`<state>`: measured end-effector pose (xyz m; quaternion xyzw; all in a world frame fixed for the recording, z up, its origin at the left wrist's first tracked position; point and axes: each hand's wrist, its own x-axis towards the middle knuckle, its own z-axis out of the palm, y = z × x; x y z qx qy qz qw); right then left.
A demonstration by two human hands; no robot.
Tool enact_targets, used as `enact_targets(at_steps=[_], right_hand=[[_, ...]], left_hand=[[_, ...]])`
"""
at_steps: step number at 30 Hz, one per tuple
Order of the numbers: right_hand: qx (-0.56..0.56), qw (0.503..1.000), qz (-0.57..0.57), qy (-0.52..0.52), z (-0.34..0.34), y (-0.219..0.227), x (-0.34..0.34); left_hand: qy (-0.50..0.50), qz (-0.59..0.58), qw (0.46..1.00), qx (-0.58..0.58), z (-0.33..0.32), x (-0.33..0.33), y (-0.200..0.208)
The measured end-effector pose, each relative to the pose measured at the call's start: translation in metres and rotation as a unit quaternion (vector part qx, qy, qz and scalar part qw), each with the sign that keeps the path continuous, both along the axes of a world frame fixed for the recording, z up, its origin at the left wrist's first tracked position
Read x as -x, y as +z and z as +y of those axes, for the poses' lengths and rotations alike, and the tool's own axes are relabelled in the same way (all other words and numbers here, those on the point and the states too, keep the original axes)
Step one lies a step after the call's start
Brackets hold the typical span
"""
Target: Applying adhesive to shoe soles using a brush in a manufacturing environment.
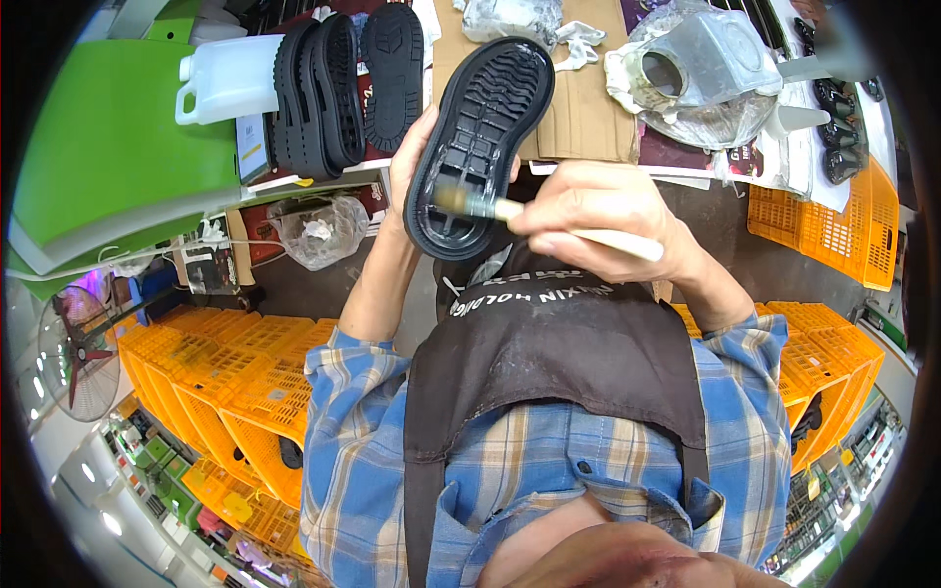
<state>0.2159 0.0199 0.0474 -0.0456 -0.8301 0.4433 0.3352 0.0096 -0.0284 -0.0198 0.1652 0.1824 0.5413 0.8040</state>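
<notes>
A black shoe sole (477, 137), its ribbed and gridded inner side facing up, is held tilted in front of my apron. My left hand (414, 162) grips it from the left edge, with fingers partly hidden behind it. In my right hand (598, 220) is a paintbrush with a pale wooden handle (627, 243). Its bristles (451, 199), blurred by motion, lie over the lower end of the sole. The inner surface looks wet and shiny there.
More black soles (394, 78) stand at the table's left, beside a white plastic jug (230, 80). Cardboard (583, 118) covers the middle. A cut-open clear plastic container (720, 59) lies at the right. Orange crates (823, 225) surround me, and a fan (78, 353) stands left.
</notes>
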Motion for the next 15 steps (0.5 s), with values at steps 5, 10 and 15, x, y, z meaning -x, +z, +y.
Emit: enact_targets(at_steps=[5,10,15], right_hand=[[0.268,0.953,-0.08,-0.118,0.053,-0.024,-0.009],[-0.001,0.964,-0.048,-0.263,0.054,-0.031,-0.007],[0.109,0.991,-0.06,-0.048,0.015,0.02,-0.001]], left_hand=[[0.012,0.046,0.991,0.123,-0.005,-0.002,0.006],[0.044,0.115,0.987,0.103,-0.01,-0.004,0.01],[0.104,0.132,0.985,0.047,-0.003,0.0,0.007]])
